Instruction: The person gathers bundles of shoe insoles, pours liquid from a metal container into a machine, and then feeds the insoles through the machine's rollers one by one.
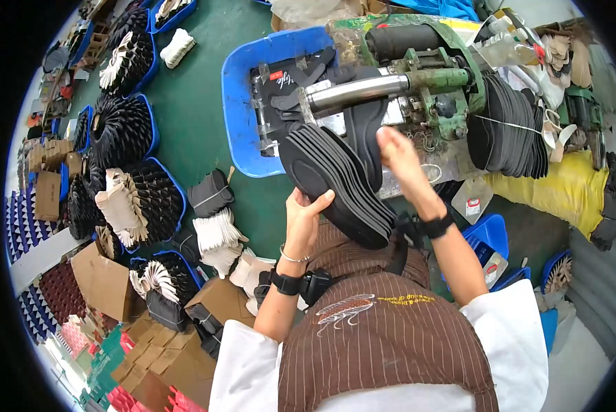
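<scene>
My left hand (304, 221) grips a fanned stack of black insoles (339, 185) by its near left side, thumb on top. The stack slants above my lap, its upper end close to the machine. My right hand (400, 161) is closed at the edge of a single black insole (367, 130), which runs up under the machine's shiny steel roller (356, 93). The green roller machine (452, 86) stands in front of me on a worn bench. Past the roller, several black insoles (291, 82) lie in a blue bin (236, 130).
A tied stack of black insoles (507, 130) stands right of the machine. A yellow sack (552, 192) lies beyond it. Blue baskets of insoles (146, 199), tied bundles (210, 193) and cardboard boxes (102, 278) crowd the left floor. A blue crate (488, 237) sits by my right forearm.
</scene>
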The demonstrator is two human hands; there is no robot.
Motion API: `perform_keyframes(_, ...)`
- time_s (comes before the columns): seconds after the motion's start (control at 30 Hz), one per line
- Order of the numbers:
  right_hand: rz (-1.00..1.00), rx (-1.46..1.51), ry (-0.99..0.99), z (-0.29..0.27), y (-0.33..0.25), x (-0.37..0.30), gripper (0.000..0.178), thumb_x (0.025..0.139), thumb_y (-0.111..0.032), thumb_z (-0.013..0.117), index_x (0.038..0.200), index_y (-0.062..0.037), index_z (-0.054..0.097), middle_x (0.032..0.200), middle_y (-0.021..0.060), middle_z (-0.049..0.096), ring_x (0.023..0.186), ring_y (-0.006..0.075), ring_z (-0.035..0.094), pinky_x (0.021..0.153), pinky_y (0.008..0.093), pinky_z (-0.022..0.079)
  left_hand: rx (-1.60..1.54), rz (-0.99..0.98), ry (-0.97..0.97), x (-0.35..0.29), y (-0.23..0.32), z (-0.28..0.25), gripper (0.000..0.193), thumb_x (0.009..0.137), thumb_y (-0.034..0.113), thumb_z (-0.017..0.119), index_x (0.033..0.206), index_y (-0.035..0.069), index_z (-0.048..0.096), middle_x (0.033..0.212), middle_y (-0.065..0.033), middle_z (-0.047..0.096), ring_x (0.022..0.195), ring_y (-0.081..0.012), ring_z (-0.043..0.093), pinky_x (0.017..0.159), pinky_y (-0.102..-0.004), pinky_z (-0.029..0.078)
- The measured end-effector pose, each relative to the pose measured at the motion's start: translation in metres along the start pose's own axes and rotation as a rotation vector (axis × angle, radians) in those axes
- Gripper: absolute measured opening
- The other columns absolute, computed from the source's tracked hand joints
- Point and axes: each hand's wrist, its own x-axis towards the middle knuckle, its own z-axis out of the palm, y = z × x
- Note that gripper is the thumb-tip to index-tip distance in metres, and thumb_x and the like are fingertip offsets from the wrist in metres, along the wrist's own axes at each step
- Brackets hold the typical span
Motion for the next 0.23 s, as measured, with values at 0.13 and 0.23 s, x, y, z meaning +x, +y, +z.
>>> perform_keyframes(0.13,0.109,-0.010,-0.180,0.016,0.017,-0.049,0.055,0.098,-0.027,0.053,0.137,0.0085,0.039,0.136,0.0185,0.049,0.127,0.0212,0.045,0.107,0.0324,0.033,-0.003,-0.016,0.018,0.002,0.003,0.001,0.043,0.079,0.001,0.072,0.117,-0.006,0.053,0.114,-0.0111,0.061,0.104,-0.0185,0.058,0.095,-0.0317,0.044)
perform_keyframes(0.23,0.148,0.257,-0.037,-0.002,0.028,-0.026,0.051,0.097,-0.022,0.055,0.139,0.0036,0.040,0.135,0.0167,0.051,0.127,0.0199,0.045,0.106,0.0290,0.034,0.002,-0.029,0.014,0.000,0.004,0.007,0.042,0.080,0.001,0.072,0.117,-0.006,0.053,0.115,-0.0105,0.061,0.105,-0.0189,0.058,0.096,-0.0310,0.044)
